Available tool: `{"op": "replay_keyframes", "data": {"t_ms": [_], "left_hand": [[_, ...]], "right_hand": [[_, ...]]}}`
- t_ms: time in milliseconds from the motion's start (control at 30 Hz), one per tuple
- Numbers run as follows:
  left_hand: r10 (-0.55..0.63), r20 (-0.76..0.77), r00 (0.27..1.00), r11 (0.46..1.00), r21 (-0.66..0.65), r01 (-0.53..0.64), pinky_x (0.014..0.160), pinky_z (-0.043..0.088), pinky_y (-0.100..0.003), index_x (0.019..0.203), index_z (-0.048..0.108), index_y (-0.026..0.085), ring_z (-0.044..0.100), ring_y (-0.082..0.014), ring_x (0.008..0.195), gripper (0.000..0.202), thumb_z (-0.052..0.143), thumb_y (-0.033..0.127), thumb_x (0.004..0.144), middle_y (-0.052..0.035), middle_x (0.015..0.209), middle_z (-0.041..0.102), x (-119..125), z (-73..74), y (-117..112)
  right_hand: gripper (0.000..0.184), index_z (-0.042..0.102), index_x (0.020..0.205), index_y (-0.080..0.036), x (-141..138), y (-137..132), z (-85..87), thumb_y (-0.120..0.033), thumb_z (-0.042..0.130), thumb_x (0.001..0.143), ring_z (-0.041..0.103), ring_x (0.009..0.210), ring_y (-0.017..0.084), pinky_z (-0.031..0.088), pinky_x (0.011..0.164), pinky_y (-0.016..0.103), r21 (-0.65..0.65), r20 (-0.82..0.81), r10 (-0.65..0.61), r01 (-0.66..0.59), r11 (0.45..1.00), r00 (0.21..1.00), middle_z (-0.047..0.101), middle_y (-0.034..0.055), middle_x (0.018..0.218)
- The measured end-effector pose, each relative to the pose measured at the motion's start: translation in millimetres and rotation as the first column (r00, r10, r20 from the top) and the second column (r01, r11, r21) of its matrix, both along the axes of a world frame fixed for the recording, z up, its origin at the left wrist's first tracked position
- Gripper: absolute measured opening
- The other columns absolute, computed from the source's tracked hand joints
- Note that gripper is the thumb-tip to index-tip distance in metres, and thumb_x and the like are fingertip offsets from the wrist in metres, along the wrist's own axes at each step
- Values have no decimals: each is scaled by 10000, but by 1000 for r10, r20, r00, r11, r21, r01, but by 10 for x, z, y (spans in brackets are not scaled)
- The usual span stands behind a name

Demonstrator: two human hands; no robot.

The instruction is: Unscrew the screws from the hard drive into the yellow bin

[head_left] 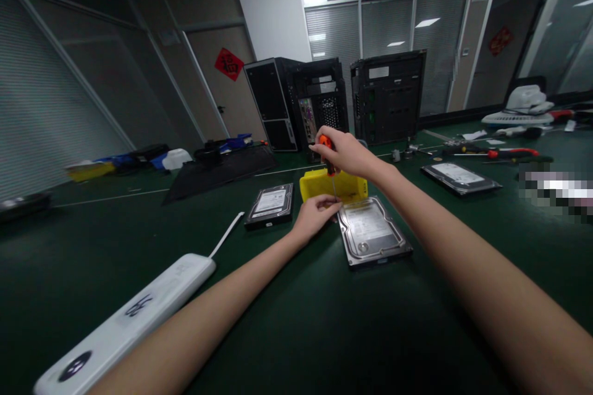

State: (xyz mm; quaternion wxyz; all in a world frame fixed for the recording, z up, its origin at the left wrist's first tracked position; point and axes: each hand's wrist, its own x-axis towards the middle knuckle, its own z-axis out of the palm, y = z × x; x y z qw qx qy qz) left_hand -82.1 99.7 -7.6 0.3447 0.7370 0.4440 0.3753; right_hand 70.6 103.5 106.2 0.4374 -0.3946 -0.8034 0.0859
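Observation:
My right hand (340, 151) is closed around the orange and black handle of a screwdriver (327, 143), held upright. Its thin shaft points down to the far left corner of a silver hard drive (370, 231), which lies label up on the table. At that same corner rests my left hand (317, 217), its fingers curled together by the screwdriver's tip. Whether those fingers pinch a small part is hidden. Just behind both hands stands a yellow plastic bin (308, 185).
A second hard drive (271, 203) lies left of my hands, and a third hard drive (458, 177) to the right. Black computer cases (273, 101) stand at the back. A white power bank (134, 321) lies front left. Pliers (514, 152) and other tools are at far right.

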Motion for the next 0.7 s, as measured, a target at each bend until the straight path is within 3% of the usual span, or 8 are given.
{"op": "replay_keyframes", "data": {"t_ms": [300,700], "left_hand": [[3,-12,1000,1000,15,-3,573,477,-233,948,654,107,593,-117,552,310,621,351,759,-80,843,686,6,-9,6],[1,-22,1000,999,34,0,590,494,-246,950,656,120,609,-128,565,314,619,367,759,-81,858,693,-10,-23,17]], "right_hand": [[246,491,921,-206,-1,0,-25,-382,324,884,511,561,122,405,602,253,-17,-18,-20,19,1000,1000,569,21,710],[262,486,869,-222,7,-37,-5,-473,414,850,497,565,140,395,574,267,24,21,-47,46,999,999,536,19,673]]}}
